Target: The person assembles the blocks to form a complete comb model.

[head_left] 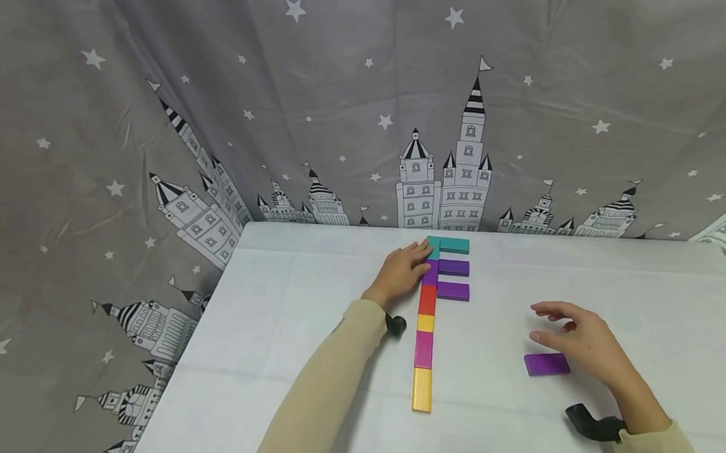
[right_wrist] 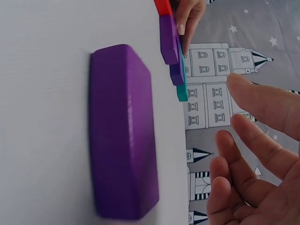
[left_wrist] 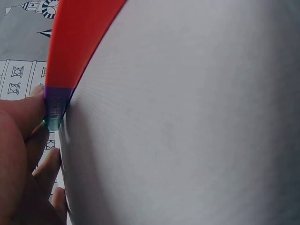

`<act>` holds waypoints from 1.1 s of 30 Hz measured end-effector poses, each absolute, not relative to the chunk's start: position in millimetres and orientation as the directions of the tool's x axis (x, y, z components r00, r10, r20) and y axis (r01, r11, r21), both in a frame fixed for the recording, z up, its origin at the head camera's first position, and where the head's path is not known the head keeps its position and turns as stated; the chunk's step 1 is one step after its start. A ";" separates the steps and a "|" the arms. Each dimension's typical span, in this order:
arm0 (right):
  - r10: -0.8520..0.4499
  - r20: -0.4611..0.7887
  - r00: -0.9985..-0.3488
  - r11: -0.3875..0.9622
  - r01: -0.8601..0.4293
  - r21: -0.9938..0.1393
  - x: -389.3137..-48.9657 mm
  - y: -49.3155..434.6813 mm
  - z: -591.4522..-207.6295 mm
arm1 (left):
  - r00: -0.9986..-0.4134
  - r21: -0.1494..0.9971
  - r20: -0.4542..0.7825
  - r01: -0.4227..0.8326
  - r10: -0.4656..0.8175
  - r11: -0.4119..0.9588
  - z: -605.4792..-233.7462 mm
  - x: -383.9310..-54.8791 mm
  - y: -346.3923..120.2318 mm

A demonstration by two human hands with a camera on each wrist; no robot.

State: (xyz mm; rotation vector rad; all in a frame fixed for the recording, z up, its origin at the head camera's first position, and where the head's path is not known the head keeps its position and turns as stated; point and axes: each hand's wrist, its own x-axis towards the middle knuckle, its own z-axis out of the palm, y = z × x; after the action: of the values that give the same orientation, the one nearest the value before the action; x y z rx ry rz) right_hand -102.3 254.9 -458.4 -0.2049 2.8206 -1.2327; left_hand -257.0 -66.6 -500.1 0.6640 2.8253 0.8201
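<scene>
A column of flat rectangular blocks runs down the white table: teal (head_left: 434, 247), purple (head_left: 430, 272), red (head_left: 427, 300), small yellow (head_left: 425, 323), magenta (head_left: 423, 350) and longer yellow (head_left: 422, 390). From its right side stick out a teal block (head_left: 454, 246) and two purple blocks (head_left: 454, 267) (head_left: 453, 291). My left hand (head_left: 401, 273) rests its fingers at the column's far end, touching the teal and purple pieces. To the right, a loose purple block (head_left: 547, 364) lies apart. My right hand (head_left: 582, 334) hovers just beyond it, fingers loosely bent and holding nothing.
The white table (head_left: 311, 272) ends at the back against a grey curtain (head_left: 346, 82) printed with castles and stars. Black wrist mounts (head_left: 593, 425) stick out by both wrists.
</scene>
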 end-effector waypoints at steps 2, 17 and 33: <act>-0.133 -0.002 -0.991 0.679 -0.089 -0.729 -97.9 257.2 -459.5 | -0.895 0.533 0.002 0.378 0.446 0.757 -500.4 -256.9 -66.5; -0.108 -0.075 -0.991 0.695 -0.021 -0.718 -71.3 273.7 -471.2 | -0.897 0.536 -0.012 0.366 0.441 0.761 -497.9 -256.2 -66.5; -0.141 -0.080 -0.987 0.737 -0.051 -0.673 -59.8 277.2 -485.1 | -0.900 0.534 -0.022 0.358 0.435 0.766 -498.2 -255.6 -65.7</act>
State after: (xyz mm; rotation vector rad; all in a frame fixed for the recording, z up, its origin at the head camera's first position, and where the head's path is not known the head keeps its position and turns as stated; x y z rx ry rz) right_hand -59.8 277.2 -485.1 -0.1558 2.8105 -1.0838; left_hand -255.6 -65.7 -498.2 0.6360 2.8151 0.8077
